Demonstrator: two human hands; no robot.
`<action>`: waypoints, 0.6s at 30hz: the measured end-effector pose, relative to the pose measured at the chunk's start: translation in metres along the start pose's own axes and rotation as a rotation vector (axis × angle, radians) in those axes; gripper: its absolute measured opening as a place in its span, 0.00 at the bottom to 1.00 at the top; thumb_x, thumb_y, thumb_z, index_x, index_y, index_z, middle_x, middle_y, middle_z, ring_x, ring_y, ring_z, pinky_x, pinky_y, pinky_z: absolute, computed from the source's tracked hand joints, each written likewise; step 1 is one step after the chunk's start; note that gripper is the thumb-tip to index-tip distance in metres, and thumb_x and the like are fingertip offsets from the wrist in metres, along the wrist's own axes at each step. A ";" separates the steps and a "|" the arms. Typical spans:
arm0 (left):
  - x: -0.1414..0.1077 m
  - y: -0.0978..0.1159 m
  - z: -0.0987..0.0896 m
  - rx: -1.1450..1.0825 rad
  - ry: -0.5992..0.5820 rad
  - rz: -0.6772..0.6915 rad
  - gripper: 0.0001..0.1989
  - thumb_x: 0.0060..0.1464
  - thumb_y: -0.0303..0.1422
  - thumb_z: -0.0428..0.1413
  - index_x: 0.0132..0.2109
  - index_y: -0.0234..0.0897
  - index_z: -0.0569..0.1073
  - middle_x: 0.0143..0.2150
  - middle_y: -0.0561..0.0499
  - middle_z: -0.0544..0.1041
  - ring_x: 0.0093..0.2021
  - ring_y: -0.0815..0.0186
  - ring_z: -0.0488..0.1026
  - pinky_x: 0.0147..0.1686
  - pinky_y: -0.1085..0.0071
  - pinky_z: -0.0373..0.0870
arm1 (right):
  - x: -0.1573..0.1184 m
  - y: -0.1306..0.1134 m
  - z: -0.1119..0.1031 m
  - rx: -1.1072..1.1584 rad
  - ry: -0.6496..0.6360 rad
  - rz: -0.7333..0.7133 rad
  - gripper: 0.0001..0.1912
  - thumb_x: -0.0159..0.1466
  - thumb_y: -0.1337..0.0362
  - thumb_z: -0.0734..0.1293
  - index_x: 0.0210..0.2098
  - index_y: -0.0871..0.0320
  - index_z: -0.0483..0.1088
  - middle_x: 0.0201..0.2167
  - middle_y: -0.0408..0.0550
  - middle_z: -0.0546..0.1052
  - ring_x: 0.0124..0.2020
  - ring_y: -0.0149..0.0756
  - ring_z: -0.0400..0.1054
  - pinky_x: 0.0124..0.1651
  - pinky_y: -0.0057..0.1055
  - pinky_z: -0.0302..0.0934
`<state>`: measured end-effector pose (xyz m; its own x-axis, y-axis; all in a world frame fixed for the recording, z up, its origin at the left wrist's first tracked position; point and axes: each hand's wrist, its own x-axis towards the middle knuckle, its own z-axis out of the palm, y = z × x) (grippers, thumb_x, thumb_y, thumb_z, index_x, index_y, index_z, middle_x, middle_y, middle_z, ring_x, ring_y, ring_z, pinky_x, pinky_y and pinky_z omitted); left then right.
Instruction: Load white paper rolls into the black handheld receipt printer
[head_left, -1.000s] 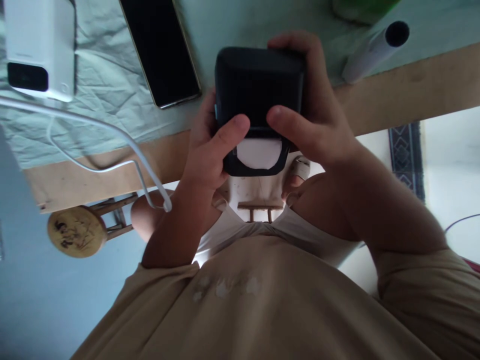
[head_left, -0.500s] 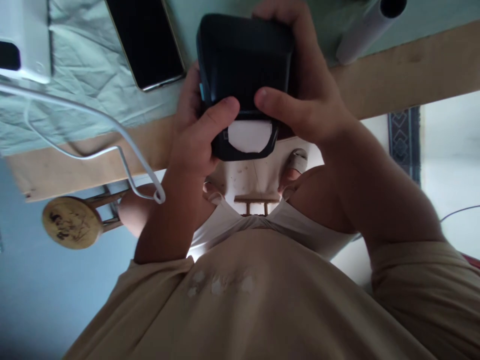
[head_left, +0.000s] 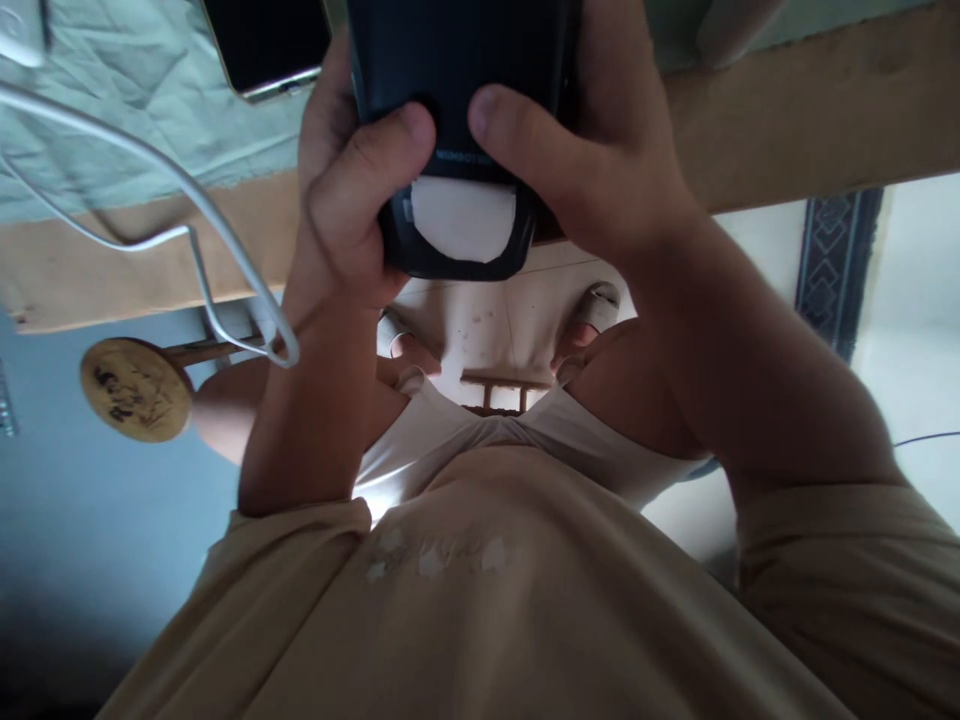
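Higher in the view than half a second ago, the black device [head_left: 457,60] now runs past the top edge, and the phone [head_left: 266,45] has shifted up as well. Both hands grip the device from its sides: the left hand [head_left: 345,200] and the right hand [head_left: 607,160] each press a thumb on its upper face, the thumb tips a little apart. The other fingers curl around the sides, partly hidden. Just below the thumbs are faint blue lettering and a white patch [head_left: 463,220] on the device's near end. Left of the left fingers, the phone lies on green cloth [head_left: 135,105], and a white cable [head_left: 180,178] loops down to the left forearm. Right of the right fingers, a pale tube [head_left: 733,30] is partly in view, near the wooden table edge [head_left: 810,120].
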<state>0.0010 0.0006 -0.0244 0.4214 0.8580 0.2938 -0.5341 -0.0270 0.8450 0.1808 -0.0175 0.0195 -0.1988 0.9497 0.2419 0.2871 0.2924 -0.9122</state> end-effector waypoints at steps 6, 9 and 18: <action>-0.002 0.006 0.007 -0.017 0.131 -0.064 0.26 0.67 0.21 0.32 0.56 0.29 0.72 0.46 0.50 0.75 0.69 0.57 0.63 0.66 0.52 0.67 | -0.001 -0.003 0.001 0.006 0.033 0.077 0.43 0.58 0.52 0.64 0.62 0.82 0.56 0.51 0.41 0.69 0.55 0.17 0.62 0.67 0.18 0.55; -0.001 0.006 0.012 -0.030 0.153 -0.053 0.27 0.66 0.20 0.29 0.54 0.26 0.71 0.44 0.49 0.76 0.65 0.58 0.70 0.65 0.50 0.67 | -0.001 -0.004 0.002 0.000 0.035 0.082 0.44 0.58 0.51 0.63 0.62 0.81 0.56 0.52 0.40 0.68 0.56 0.18 0.61 0.68 0.19 0.54; -0.005 0.012 0.007 0.092 0.137 -0.115 0.21 0.68 0.24 0.38 0.58 0.30 0.71 0.48 0.51 0.74 0.68 0.57 0.66 0.68 0.54 0.65 | -0.002 -0.002 0.002 -0.067 0.004 0.044 0.45 0.62 0.50 0.62 0.65 0.81 0.49 0.54 0.40 0.66 0.57 0.19 0.61 0.69 0.19 0.54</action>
<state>-0.0024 -0.0079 -0.0129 0.3688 0.9197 0.1343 -0.4161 0.0342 0.9087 0.1786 -0.0197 0.0202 -0.1808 0.9622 0.2037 0.3571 0.2573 -0.8979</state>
